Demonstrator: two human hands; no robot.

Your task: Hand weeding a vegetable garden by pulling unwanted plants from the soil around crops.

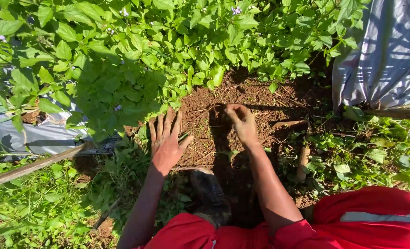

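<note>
My left hand (166,140) lies flat with fingers spread at the left edge of a bare patch of reddish-brown soil (242,99), right beside the leafy green plants (122,69). My right hand (242,123) is on the soil in the middle of the patch, fingers curled down into the dirt; I cannot tell whether it pinches anything. Both forearms reach out from red sleeves (242,235) at the bottom.
Grey plastic sheeting lies at the left (38,136) and upper right (385,55). A wooden pole (34,167) slants across the lower left. A dark boot (209,193) stands below the hands. Weeds (371,152) cover the right side.
</note>
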